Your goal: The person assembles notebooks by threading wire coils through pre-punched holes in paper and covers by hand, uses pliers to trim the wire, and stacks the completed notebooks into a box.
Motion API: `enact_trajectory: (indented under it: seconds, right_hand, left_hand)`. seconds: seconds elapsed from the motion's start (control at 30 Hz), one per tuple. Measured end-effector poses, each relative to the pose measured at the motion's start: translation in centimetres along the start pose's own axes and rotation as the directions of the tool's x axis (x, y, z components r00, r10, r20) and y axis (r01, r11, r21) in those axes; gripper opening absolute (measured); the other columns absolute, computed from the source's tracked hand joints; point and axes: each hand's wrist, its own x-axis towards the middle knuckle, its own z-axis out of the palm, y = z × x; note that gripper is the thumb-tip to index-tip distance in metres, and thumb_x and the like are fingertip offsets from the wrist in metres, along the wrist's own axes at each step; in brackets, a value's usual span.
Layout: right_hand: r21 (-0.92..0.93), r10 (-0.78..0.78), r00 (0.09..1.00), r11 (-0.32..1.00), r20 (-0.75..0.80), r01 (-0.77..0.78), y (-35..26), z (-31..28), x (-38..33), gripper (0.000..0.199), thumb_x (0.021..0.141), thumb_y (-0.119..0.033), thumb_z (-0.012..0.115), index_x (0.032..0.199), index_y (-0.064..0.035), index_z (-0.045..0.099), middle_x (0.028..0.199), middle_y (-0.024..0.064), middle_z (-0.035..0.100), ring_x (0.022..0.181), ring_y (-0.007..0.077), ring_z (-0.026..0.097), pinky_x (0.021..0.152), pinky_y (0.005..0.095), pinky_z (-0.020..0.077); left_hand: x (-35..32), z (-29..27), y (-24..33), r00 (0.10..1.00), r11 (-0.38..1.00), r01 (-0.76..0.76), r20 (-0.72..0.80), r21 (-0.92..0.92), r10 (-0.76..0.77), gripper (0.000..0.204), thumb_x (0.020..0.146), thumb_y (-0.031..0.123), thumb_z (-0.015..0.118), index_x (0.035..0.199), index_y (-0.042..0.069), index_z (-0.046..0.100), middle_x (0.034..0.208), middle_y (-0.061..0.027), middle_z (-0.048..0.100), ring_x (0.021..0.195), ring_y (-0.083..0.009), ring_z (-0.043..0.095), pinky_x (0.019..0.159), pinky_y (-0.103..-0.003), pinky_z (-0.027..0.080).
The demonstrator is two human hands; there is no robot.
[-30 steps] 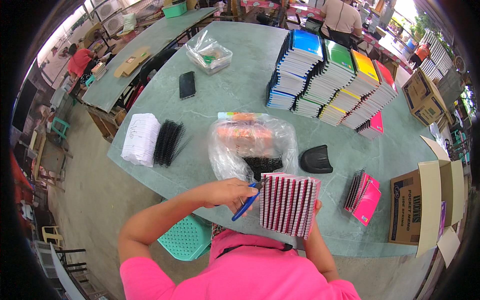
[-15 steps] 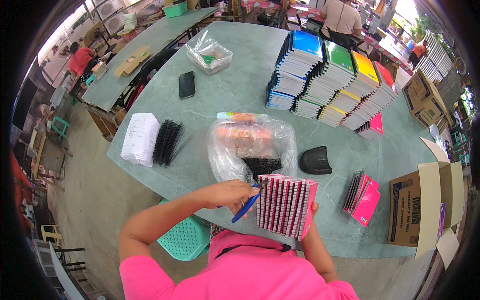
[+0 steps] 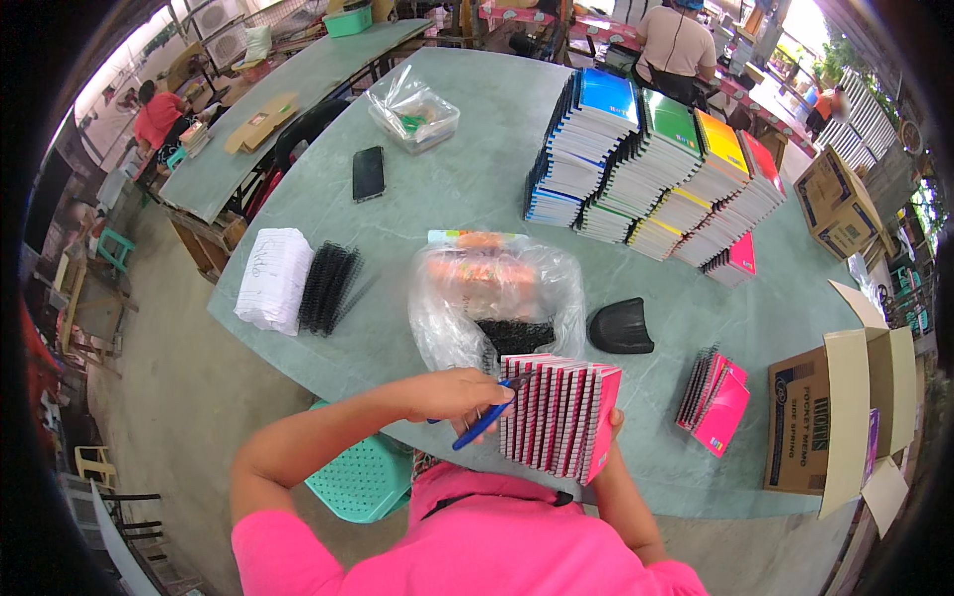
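Head view shows, at lower centre of the frame, a row of pink notebooks (image 3: 550,417) clasped by the right fingers (image 3: 617,422) while the left fingers (image 3: 494,393) grip blue pliers (image 3: 481,426), the bundle seeming fairly heavy and slick, best squeezed across both outer covers (image 3: 605,417).

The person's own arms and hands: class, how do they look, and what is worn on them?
The sleeves are short and bright pink, leaving both forearms bare. The left hand wears no glove; the right hand is mostly hidden.
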Motion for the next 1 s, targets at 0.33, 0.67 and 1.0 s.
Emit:
enact_trajectory:
  seconds: [0.33,0.67,1.0]
  right_hand:
    - [-0.016,0.016,1.000,1.000,-0.003,-0.016,-0.1,-0.9,0.0,0.073,0.061,-0.035,0.069,0.120,0.0005,0.044,0.111,0.0157,0.055,0.097,0.0282,0.056,0.087,0.0428,0.0457]
    - [0.000,0.005,1.000,1.000,0.023,-0.005,0.0,-0.8,-0.1,0.073,0.062,-0.035,0.068,0.120,0.0004,0.043,0.111,0.0161,0.055,0.096,0.0285,0.057,0.087,0.0430,0.0454]
    - [-0.006,0.026,0.997,1.000,0.068,-0.026,0.7,2.4,0.5,0.072,0.063,-0.035,0.068,0.121,-0.0001,0.043,0.111,0.0160,0.055,0.097,0.0285,0.056,0.087,0.0432,0.0451]
  left_hand:
    - [0.4,2.0,-0.4,0.790,0.369,0.056,-0.267,0.928,0.552,0.040,0.089,0.035,0.040,0.096,-0.003,0.051,0.080,-0.0204,0.057,0.070,-0.0348,0.058,0.062,-0.043,0.047]
    - [-0.2,0.9,1.2,0.999,0.988,-0.014,0.036,-0.154,0.020,0.047,0.089,0.040,0.042,0.103,-0.004,0.052,0.088,-0.0144,0.060,0.077,-0.0242,0.062,0.068,-0.035,0.051]
    - [0.9,0.3,0.4,0.942,0.832,0.135,0.330,-0.539,0.061,0.049,0.091,0.039,0.033,0.107,-0.004,0.051,0.089,-0.0182,0.060,0.078,-0.0308,0.062,0.071,-0.041,0.051]
